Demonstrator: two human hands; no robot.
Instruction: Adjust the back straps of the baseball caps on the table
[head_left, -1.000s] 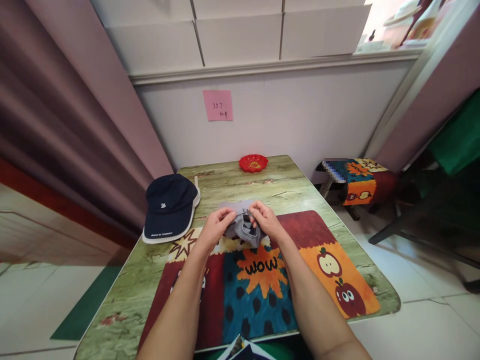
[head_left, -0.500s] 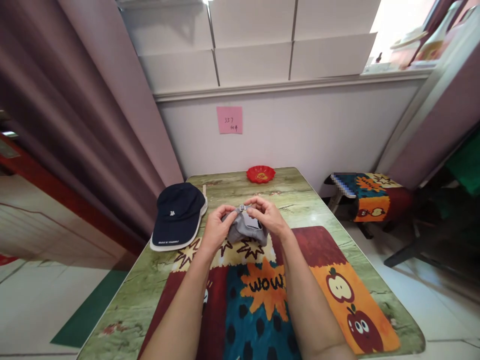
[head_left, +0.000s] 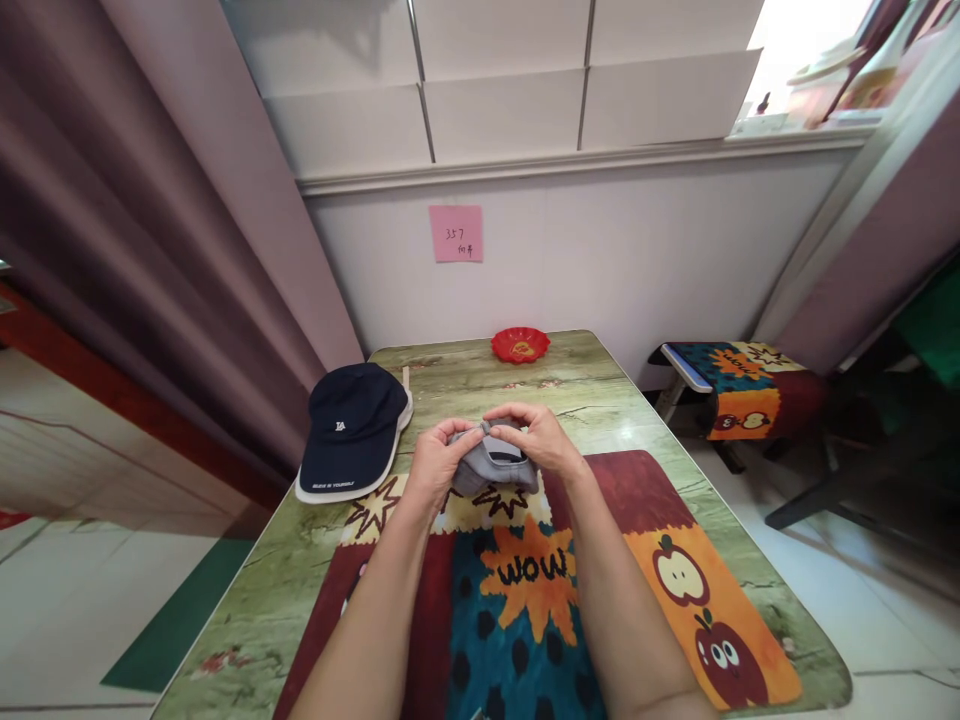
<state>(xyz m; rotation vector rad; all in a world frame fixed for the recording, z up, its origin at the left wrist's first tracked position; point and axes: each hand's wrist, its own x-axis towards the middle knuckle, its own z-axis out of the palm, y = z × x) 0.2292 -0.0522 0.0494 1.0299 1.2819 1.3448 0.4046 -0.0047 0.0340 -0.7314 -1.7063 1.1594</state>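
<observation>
Both hands have sunk a little since half a second ago, and the grey cap (head_left: 491, 467) between them now sits lower, its white inner label tucked out of sight. That cap is soft, crumpled cloth, bunched into a rounded lump, with a small metal buckle showing at its top edge where the thumbs meet. It hangs just above the far edge of the mat (head_left: 540, 590), touching or nearly touching it; which one cannot be told.

Left hand (head_left: 437, 462) pinches the cap's edge from 9 o'clock, fingers curled and closed on the cloth. Right hand (head_left: 534, 441) grips it from 3 o'clock, fingers arched over the top and closed on the fabric too. Their fingertips almost meet at the buckle.

The mat is flat and glossy, printed in red, blue and orange with starbursts, cartoon apples and the word WOW. It lies on a table (head_left: 600, 390) with a green, worn wood-grain top and rounded corners.

At 10 o'clock from the hands a navy cap (head_left: 351, 428) rests on the table, smooth, dome-shaped, with white trim along its brim, well apart from the grey one. At 12 o'clock, near the table's far edge, sits a small red dish (head_left: 520, 344) with a scalloped rim. Above it a pink note (head_left: 456, 233) is stuck on the white wall. At 2 o'clock stands a stool (head_left: 731, 385) covered in the same printed pattern. A mauve curtain (head_left: 165, 250) falls in folds at 9 o'clock.
</observation>
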